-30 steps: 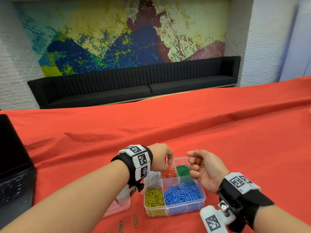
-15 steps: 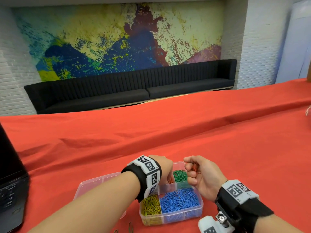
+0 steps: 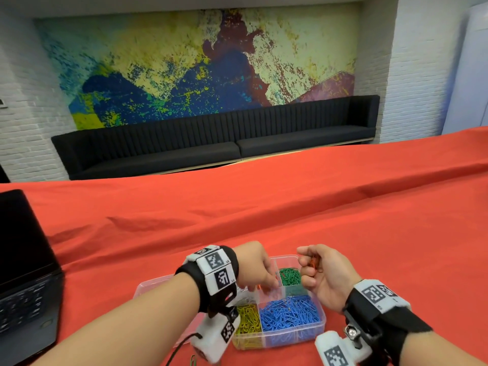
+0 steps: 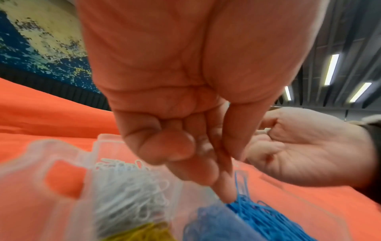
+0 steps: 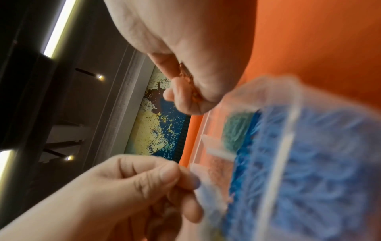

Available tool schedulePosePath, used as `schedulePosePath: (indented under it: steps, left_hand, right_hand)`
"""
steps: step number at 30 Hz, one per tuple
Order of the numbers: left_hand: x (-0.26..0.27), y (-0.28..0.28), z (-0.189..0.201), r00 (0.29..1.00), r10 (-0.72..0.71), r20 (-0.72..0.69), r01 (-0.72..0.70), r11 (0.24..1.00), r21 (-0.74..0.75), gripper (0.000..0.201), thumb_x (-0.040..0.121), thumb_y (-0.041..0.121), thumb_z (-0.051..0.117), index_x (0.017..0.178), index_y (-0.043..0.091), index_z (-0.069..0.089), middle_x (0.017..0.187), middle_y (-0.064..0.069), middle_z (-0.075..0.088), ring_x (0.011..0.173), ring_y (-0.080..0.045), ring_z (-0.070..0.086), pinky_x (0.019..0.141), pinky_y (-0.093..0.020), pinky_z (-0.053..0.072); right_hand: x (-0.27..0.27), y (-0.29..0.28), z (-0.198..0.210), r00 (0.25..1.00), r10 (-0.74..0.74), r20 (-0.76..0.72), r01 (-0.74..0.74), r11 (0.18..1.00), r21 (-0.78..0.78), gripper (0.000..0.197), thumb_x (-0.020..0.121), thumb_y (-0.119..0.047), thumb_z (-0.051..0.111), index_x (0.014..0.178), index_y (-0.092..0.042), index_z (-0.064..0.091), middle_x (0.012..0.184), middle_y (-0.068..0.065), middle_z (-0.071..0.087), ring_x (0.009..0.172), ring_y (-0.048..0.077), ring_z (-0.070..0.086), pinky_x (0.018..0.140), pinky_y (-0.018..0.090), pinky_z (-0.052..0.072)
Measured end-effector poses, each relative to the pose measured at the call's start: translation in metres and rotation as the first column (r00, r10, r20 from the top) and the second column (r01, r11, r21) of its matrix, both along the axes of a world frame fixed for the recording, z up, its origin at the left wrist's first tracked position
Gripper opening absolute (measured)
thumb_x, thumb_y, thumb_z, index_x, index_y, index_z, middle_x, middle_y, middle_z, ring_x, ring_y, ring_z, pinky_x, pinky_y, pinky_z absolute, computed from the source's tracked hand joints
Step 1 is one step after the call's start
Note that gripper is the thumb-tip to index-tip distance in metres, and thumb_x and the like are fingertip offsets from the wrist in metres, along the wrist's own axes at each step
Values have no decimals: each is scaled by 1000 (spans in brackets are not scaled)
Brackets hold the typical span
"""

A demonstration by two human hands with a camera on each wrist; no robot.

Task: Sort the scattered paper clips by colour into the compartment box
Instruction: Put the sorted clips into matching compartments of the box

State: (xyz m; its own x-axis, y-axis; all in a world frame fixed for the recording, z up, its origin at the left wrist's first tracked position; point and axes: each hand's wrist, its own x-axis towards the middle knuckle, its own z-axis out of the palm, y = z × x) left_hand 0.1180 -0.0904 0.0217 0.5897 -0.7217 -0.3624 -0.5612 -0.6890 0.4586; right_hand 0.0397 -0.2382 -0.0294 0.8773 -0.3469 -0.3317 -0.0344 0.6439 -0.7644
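A clear compartment box [image 3: 323, 322] sits on the red cloth, holding blue clips [image 3: 289, 314], yellow clips [image 3: 247, 322], green clips [image 3: 290, 276], white clips [image 4: 132, 192] and red clips [image 3: 273, 294]. My left hand [image 3: 273, 282] points down into the middle back compartment with its fingertips [image 4: 226, 194] bunched together. Whether it pinches a clip is hidden. My right hand [image 3: 310, 265] hovers palm-up over the box's far right corner, fingers curled round a small bunch of red paper clips [image 3: 313, 262], seen as an orange cluster [image 5: 189, 81] in the right wrist view.
The box's clear lid [image 3: 148, 289] lies open to the left of the box. A black laptop [image 3: 23, 273] stands at the left edge. A loose green clip [image 3: 194, 361] lies on the cloth near the bottom edge. Red cloth [image 3: 369, 220] stretches beyond.
My left hand has dipped lower into the back of the box. The right hand keeps its red clips and has barely moved. The head view has shifted.
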Motion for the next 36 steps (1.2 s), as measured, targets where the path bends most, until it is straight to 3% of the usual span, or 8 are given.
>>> schedulePosePath:
  steps: [3, 8, 16, 23, 26, 30, 34, 36]
  left_hand:
    - [-11, 18, -3, 996, 55, -69, -57, 998, -39, 16, 90, 20, 60, 82, 13, 70, 70, 3, 67, 44, -6, 51, 41, -17, 41]
    - [-12, 62, -6, 949, 108, 295, -106, 994, -25, 10, 84, 23, 66, 90, 16, 68, 78, 6, 60, 68, -6, 55, 63, -17, 45]
    - [-23, 80, -26, 936, 276, 218, -239, 954, -183, 19, 81, 21, 73, 99, 18, 67, 90, 5, 62, 77, -9, 54, 68, -17, 43]
    - [-41, 117, -2, 930, 249, 272, -188, 955, -231, 9, 84, 14, 65, 92, 14, 69, 69, 10, 59, 57, -2, 50, 52, -9, 38]
    - [-52, 152, 1, 960, 167, 227, -150, 985, -88, 10, 85, 9, 60, 90, 11, 68, 68, 3, 60, 51, -2, 52, 49, -7, 38]
    - [-68, 199, -21, 949, 58, 310, -116, 978, 174, 24, 85, 14, 60, 108, 13, 66, 102, -3, 67, 83, -12, 56, 58, -10, 37]
    - [-76, 219, -42, 942, 103, 318, -164, 972, 171, 25, 84, 14, 62, 109, 14, 64, 110, -4, 67, 92, -17, 60, 70, -15, 39]
    - [-75, 221, -48, 936, 116, 332, -171, 975, 141, 31, 85, 15, 63, 115, 15, 61, 113, -3, 65, 99, -19, 59, 76, -18, 39]
  right_hand:
    - [10, 5, 7, 997, -74, 1, 74, 995, 63, 20, 91, -13, 39, 78, -6, 54, 54, 3, 42, 35, 9, 28, 33, 16, 21]
    - [36, 42, 15, 989, -141, 53, 135, 986, 97, 33, 93, -21, 39, 65, -9, 53, 53, 2, 46, 49, 15, 35, 50, 26, 34]
    - [36, 62, -2, 998, -8, 64, 35, 898, -438, 33, 98, -24, 40, 86, -12, 68, 100, 7, 70, 99, 21, 60, 97, 38, 41]
    - [22, 72, 20, 997, 52, -64, -80, 787, -612, 26, 96, -25, 42, 90, -15, 66, 110, 9, 66, 110, 26, 57, 106, 42, 36]
    - [3, 85, 28, 994, 30, -107, -105, 571, -814, 21, 79, -25, 52, 81, -13, 69, 93, 11, 71, 90, 33, 65, 84, 47, 50]
    - [-39, 115, 32, 936, 291, -197, -276, 263, -925, 25, 85, -2, 49, 69, -16, 62, 69, 5, 64, 55, 16, 60, 50, 25, 48]
    - [-62, 149, 19, 764, 340, -549, -432, -362, -826, 29, 87, -9, 46, 107, -16, 67, 104, 6, 68, 95, 19, 65, 78, 21, 51]
    - [-60, 164, 8, 729, 251, -637, -440, -541, -717, 41, 89, -12, 43, 128, -12, 55, 128, 9, 58, 118, 26, 55, 97, 29, 46]
